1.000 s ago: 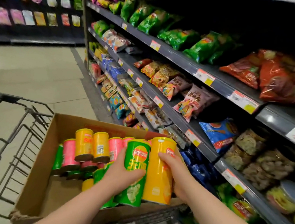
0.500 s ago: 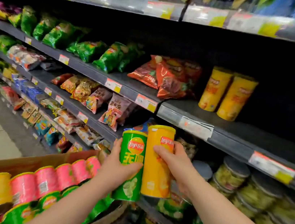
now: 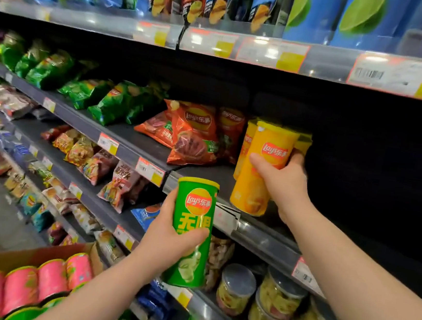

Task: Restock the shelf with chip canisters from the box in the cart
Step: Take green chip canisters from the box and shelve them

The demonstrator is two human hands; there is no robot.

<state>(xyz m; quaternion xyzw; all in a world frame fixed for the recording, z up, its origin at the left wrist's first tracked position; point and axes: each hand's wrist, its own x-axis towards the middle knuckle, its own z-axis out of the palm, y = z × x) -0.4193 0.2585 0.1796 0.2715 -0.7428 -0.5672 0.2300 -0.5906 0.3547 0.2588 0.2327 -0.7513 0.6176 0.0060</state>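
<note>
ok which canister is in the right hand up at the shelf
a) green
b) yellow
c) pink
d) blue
b: the right hand grips the yellow canister at the shelf, while the left hand holds the green canister lower down.

A person's left forearm (image 3: 93,292) and right forearm (image 3: 351,274) are pictured bare along their whole visible length, from the lower edge of the frame up to the wrists. The left hand (image 3: 166,235) and right hand (image 3: 282,183) are likewise seen uncovered, the fingers (image 3: 195,233) plain; finer detail of the nails is lost to blur.
</note>
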